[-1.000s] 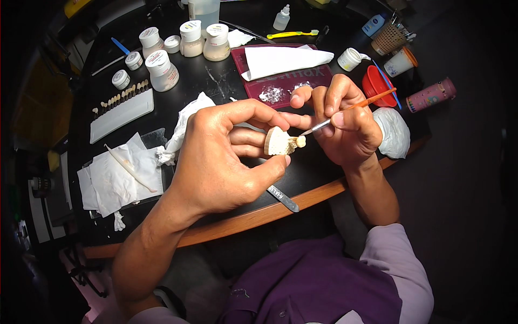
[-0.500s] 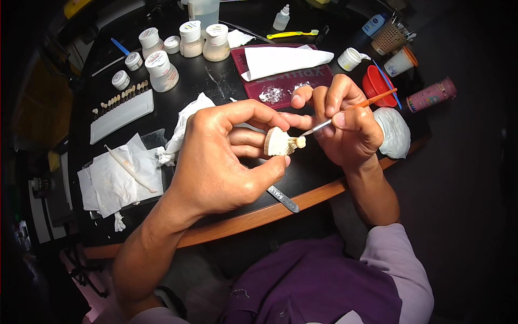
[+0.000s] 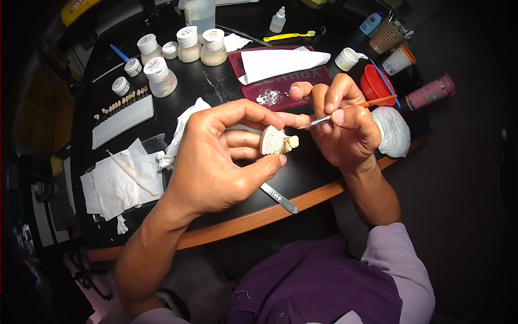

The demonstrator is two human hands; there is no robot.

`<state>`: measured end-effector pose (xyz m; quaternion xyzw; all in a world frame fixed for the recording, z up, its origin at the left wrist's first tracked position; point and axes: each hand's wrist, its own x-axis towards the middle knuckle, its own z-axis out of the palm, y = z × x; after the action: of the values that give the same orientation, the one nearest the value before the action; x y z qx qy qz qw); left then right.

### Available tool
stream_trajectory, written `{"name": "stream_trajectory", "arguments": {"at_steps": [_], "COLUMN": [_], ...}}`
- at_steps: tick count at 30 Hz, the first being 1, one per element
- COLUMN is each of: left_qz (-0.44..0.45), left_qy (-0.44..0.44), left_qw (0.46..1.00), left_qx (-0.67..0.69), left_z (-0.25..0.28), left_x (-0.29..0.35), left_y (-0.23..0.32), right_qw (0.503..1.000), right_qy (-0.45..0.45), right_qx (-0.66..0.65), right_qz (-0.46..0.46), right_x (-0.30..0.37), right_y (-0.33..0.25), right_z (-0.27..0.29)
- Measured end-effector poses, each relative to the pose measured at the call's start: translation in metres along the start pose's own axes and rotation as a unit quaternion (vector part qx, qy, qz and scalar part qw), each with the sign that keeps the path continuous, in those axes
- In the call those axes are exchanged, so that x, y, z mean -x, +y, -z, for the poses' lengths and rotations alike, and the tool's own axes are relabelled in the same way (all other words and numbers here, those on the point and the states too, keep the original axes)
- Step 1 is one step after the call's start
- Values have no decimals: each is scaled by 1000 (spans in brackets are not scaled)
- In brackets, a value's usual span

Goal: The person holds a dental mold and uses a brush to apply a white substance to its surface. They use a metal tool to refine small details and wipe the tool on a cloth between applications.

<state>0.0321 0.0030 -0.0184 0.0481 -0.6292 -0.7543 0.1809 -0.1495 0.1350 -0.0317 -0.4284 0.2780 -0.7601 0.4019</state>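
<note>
My left hand [image 3: 208, 159] pinches a small cream honeycomb firing tray [image 3: 273, 141] between thumb and fingers, its dotted face turned up. At the tray's right end sits a small tooth-coloured dental crown [image 3: 293, 141]. In my right hand [image 3: 345, 127] is a fine paintbrush [image 3: 372, 102] with an orange handle and silver ferrule, gripped between thumb and fingers. The brush tip points left, just above the crown and apart from it. One outstretched right finger reaches to the left fingertips. Whatever supports the crown is too small to make out.
Several white-lidded powder jars [image 3: 160, 77] stand at the back left, behind a tooth shade guide [image 3: 123, 120]. Paper tissues [image 3: 121, 181] lie at left. A maroon tray [image 3: 234, 63] bears folded white paper. A red bowl [image 3: 376, 82] is at right; a flat metal tool [image 3: 280, 200] lies near the front edge.
The tray has turned in my left hand, so more of its dotted face shows. The brush tip has shifted slightly up and left, still off the crown.
</note>
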Motion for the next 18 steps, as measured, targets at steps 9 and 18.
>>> {"name": "stream_trajectory", "arguments": {"at_steps": [9, 18], "left_qz": [10, 4], "left_qy": [-5, -2], "left_qw": [1000, 1000], "left_qx": [1, -2], "left_z": [1, 1], "left_x": [-2, -1], "left_y": [2, 1], "right_qw": [998, 996], "right_qy": [17, 16], "right_qx": [64, 80], "right_qz": [17, 30], "right_x": [1, -1], "right_y": [2, 3], "right_z": [-1, -1]}}
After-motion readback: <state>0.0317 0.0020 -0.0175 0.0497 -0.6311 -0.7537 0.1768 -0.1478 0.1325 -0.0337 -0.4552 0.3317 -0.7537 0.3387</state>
